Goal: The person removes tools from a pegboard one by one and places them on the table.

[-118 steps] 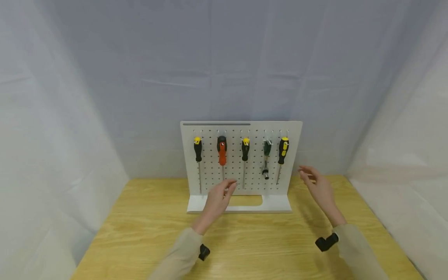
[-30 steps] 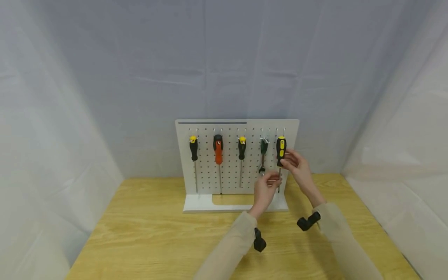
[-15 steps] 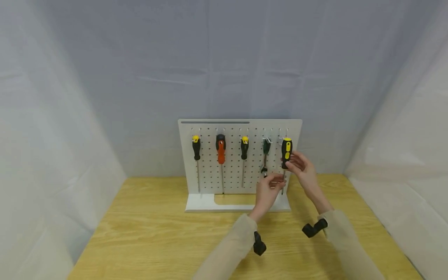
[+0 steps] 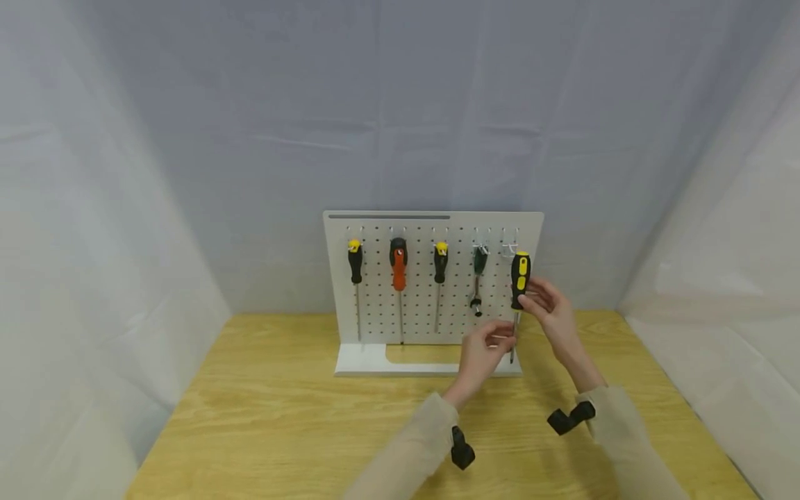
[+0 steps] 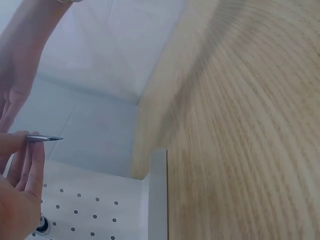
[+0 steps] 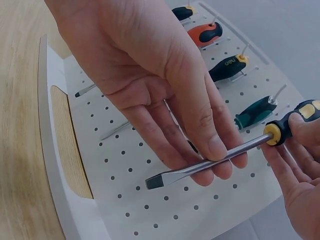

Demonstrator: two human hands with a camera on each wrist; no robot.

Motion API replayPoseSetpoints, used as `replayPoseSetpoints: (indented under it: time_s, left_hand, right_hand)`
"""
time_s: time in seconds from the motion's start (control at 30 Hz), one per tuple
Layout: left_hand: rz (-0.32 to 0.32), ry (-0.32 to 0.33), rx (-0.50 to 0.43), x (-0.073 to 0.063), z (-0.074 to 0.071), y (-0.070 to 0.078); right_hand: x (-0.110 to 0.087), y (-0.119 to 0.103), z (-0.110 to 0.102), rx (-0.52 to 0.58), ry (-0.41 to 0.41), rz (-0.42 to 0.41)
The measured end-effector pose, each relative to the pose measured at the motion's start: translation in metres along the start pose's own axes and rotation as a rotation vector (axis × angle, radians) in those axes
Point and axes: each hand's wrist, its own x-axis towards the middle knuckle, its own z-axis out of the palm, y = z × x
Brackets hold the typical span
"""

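A flat-blade screwdriver with a black and yellow handle is off its hook, upright in front of the pegboard's right edge. My right hand pinches the lower handle between thumb and fingers. Lower down, my left hand pinches the steel shaft between thumb and fingertips, as the right wrist view shows. The flat tip sticks out past the left fingers in the left wrist view. Just left of it hangs a green-handled ratchet tool.
Several more tools hang on the white board: a black and yellow screwdriver at far left, an orange and black one, and another black and yellow one. A bare wire hook is at upper right. The board's foot stands on the wooden table.
Both hands came to the rightmost screwdriver and hold it. In the last second it has come off its hook, moving toward me, down and slightly right.
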Motion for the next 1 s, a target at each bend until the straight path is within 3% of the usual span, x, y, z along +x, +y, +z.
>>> replayPoseSetpoints:
  time_s: [0.17, 0.33, 0.7, 1.0]
  left_hand:
    - [-0.047, -0.035, -0.054, -0.008, 0.003, -0.003]
    - [-0.088, -0.086, -0.099, -0.020, 0.006, -0.008]
    - [-0.143, -0.169, -0.051, -0.043, 0.008, -0.028]
    - [-0.196, -0.218, -0.120, -0.055, 0.015, -0.039]
  right_hand:
    - [-0.007, 0.004, -0.004, -0.023, -0.026, 0.018]
    - [-0.017, 0.013, -0.009, -0.085, -0.055, 0.097]
    - [-0.041, 0.042, -0.012, -0.104, -0.096, 0.253]
    - [-0.058, 0.058, -0.013, -0.134, -0.085, 0.344]
